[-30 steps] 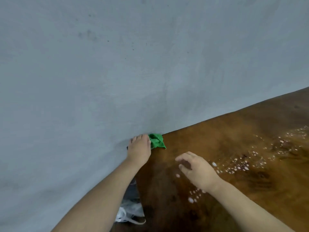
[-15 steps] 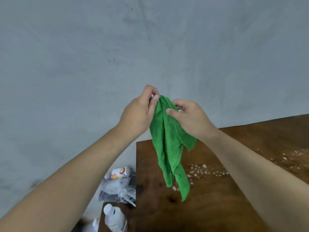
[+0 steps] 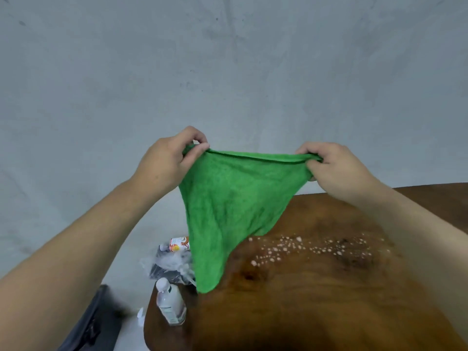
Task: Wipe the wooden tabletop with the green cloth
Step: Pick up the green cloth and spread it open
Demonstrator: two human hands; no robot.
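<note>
Overhead, both hands stretch the fuzzy green cloth (image 3: 235, 198) taut.

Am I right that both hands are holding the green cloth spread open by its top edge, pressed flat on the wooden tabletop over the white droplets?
Not quite. The head view shows the left hand and right hand holding the green cloth spread open by its top edge, but it hangs in the air above the wooden tabletop, not pressed flat. The white droplets lie uncovered.

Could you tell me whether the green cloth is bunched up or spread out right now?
Spread out: the left hand and right hand stretch the cloth's top edge taut above the table.
</note>
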